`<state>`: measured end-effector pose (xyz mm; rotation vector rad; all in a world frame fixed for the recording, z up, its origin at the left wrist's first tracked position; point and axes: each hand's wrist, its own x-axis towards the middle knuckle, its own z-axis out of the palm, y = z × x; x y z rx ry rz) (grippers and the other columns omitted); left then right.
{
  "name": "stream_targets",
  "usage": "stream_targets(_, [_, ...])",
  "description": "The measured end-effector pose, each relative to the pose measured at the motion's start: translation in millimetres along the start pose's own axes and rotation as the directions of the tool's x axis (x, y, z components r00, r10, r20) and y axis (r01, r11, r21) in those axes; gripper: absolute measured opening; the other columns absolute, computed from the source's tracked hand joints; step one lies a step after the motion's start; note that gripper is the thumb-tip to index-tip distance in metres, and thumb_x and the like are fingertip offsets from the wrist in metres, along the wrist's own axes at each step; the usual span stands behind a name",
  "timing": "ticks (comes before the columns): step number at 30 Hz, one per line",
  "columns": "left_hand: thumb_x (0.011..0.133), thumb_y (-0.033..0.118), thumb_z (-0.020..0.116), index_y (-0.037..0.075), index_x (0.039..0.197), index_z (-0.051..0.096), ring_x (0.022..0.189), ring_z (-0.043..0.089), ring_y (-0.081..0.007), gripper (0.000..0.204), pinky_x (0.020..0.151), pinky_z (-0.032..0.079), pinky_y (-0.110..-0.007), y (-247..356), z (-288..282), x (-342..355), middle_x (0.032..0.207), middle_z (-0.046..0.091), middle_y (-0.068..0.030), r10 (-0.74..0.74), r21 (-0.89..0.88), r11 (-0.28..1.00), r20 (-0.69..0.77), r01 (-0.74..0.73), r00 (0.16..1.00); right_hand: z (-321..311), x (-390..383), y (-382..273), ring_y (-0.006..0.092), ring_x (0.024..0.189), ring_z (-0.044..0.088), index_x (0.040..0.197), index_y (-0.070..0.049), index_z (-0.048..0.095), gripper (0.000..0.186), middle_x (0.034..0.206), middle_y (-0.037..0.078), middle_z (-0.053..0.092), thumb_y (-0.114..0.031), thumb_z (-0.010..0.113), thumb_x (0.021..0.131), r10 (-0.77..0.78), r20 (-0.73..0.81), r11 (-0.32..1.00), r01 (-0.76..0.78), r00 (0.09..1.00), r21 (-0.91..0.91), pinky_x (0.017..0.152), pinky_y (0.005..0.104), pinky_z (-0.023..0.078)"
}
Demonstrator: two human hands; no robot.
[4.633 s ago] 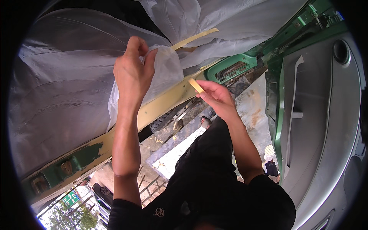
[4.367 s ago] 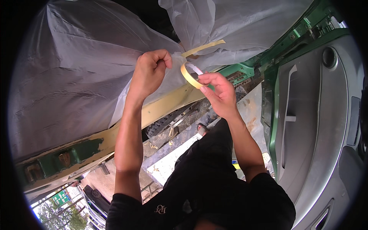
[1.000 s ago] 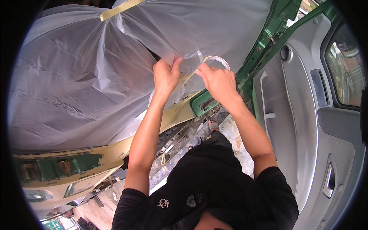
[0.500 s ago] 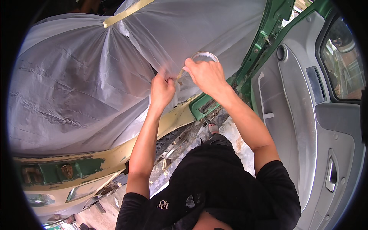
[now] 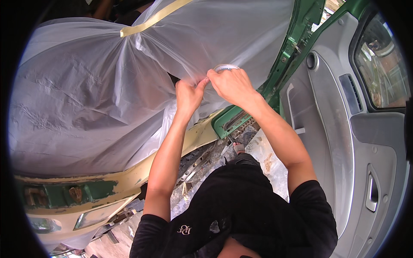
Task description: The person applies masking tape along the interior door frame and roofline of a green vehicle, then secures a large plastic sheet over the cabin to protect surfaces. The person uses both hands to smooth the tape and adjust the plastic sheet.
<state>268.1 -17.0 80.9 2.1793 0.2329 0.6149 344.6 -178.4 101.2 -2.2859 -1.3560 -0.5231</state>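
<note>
A clear plastic sheet [image 5: 77, 103] hangs in folds across the opening of a vehicle body. At its middle, my left hand [image 5: 189, 98] is closed, thumb and fingers pinching a gathered fold. My right hand [image 5: 234, 88] is closed round a roll of masking tape [image 5: 226, 67], whose rim shows above the knuckles. The fingertips of both hands almost touch; whatever tape lies between them is hidden. Higher up, a strip of yellowish masking tape [image 5: 155, 22] crosses the sheet where its folds bunch together.
On the right stands an open grey door panel [image 5: 320, 124] with a window. A green door frame [image 5: 286, 60] runs beside the sheet. Below the sheet curves a scraped, cream-coloured body edge [image 5: 133, 170] with green patches [image 5: 97, 189]. My foot [image 5: 239, 148] rests on the littered ground.
My two hands have come together, and the short tape length seen between them is no longer visible. My left hand has shifted right, drawing the sheet's fold along. The roll has tilted and shows less.
</note>
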Motion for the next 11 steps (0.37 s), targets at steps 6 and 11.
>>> stream_targets(6, [0.086,0.018,0.077,-0.001,0.094,0.077,0.074,0.070,-0.0223,0.020,0.071,0.052,-0.037,2.1,7.5,0.6,0.082,0.076,-0.0142,-0.065,0.041,0.997,-0.050,0.067,0.997,18.8,1.6,-9.8,0.0383,0.063,0.067,0.092,-0.005,0.063,0.015,0.065,0.015,0.067,-0.020,0.061,0.095,0.321,-0.122,0.938,-0.299,0.939,0.175,0.057,0.0499,0.051])
stream_targets(11, [0.087,0.020,0.076,0.002,0.101,0.078,0.076,0.071,-0.0249,0.023,0.074,0.054,-0.035,-1.2,4.9,-0.4,0.088,0.077,-0.0144,0.007,0.029,1.000,-0.083,-0.004,0.997,30.2,-9.7,-4.2,0.0325,0.072,0.075,0.109,-0.006,0.068,0.027,0.076,0.016,0.073,-0.031,0.065,0.098,0.505,-0.119,0.781,-0.394,0.855,0.485,0.065,0.0478,0.055])
